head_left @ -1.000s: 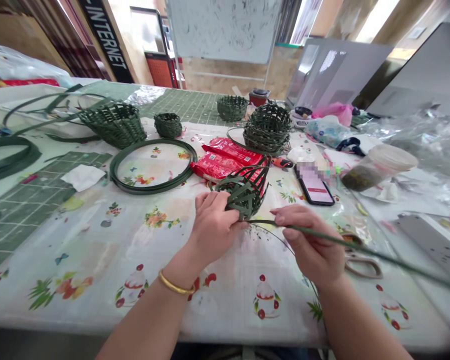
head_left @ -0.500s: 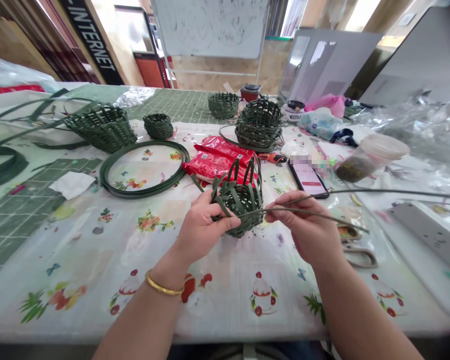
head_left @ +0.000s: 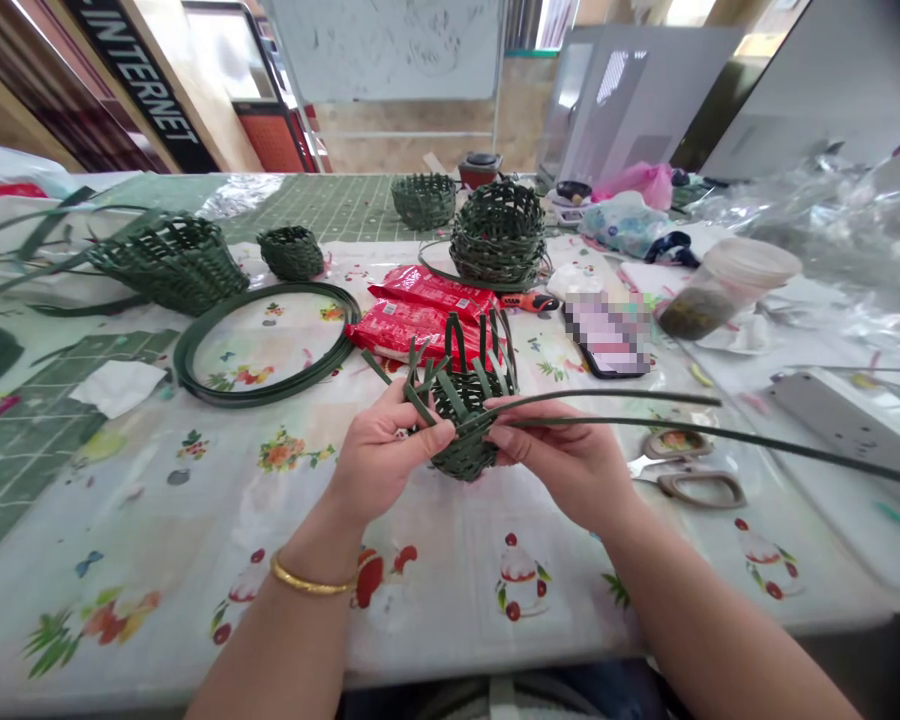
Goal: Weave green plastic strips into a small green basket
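Closer together since the earlier frame: left hand [head_left: 382,460] and right hand [head_left: 559,465], now nearly meeting at the work. Left hand curled around a small woven basket [head_left: 463,462], fingers [head_left: 420,435] pressed against its side, gold bangle [head_left: 307,586] on that wrist. Right hand pinching two long green strips [head_left: 645,423] close against the basket wall, free ends running out to the right above the table. Basket held over the middle of a floral tablecloth [head_left: 150,520], just in front of red packets [head_left: 412,328]; contact with the cloth not determinable.

Condition of piece: lower body woven tight, several rows in place. Upper part unfinished, upright strips [head_left: 461,350] standing open and unbound, no rim in evidence. Exact row count not determinable, near side covered by both hands.

Nearby on the table: larger woven basket [head_left: 169,262] at left, round woven basket [head_left: 499,235] straight ahead, two further small baskets [head_left: 291,252] beyond, coiled hoop of green strip [head_left: 266,345] at left, scissors [head_left: 686,478] at right.
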A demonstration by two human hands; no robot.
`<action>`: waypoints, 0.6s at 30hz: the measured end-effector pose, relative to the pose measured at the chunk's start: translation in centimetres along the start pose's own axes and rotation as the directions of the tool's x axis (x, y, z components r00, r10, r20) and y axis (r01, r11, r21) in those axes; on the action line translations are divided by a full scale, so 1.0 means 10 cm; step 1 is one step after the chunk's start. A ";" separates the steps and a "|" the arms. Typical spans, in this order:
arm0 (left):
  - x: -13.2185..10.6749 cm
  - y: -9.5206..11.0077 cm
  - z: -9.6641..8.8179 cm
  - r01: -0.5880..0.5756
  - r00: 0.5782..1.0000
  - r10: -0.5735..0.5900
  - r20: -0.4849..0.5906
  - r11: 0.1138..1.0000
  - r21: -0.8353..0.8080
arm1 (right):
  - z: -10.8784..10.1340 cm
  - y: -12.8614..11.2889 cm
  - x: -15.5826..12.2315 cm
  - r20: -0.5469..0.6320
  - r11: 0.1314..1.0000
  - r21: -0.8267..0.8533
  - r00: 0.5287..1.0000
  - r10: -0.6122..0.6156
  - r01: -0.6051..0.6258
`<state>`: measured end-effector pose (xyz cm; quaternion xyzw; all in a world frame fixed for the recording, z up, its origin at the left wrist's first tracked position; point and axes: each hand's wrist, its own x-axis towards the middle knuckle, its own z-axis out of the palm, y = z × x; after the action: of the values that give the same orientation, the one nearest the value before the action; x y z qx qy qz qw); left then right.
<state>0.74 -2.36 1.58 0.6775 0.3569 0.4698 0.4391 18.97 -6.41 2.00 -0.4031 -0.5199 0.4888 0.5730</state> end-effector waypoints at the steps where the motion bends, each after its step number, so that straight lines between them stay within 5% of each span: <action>1: 0.00 0.00 0.00 0.001 1.000 -0.001 0.001 1.000 -0.003 | -0.01 0.00 0.00 0.033 1.000 -0.027 0.999 -0.011 0.012; 7: 0.00 -0.01 -0.01 -0.002 0.999 0.001 0.047 1.000 0.026 | -0.05 -0.03 0.00 0.158 0.979 -0.180 0.985 -0.064 0.093; 14: -0.01 -0.02 -0.01 -0.048 0.991 0.037 0.125 0.995 0.087 | 0.05 0.01 0.00 -0.053 0.992 -0.128 0.998 -0.027 0.020; 18: -0.01 -0.01 -0.02 -0.073 0.985 0.056 0.160 0.992 0.104 | 0.08 0.04 -0.01 -0.080 0.990 -0.134 0.995 -0.058 0.047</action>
<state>0.52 -2.36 1.47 0.7468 0.3243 0.4087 0.4125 18.16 -6.46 1.71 -0.4460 -0.5371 0.4208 0.5792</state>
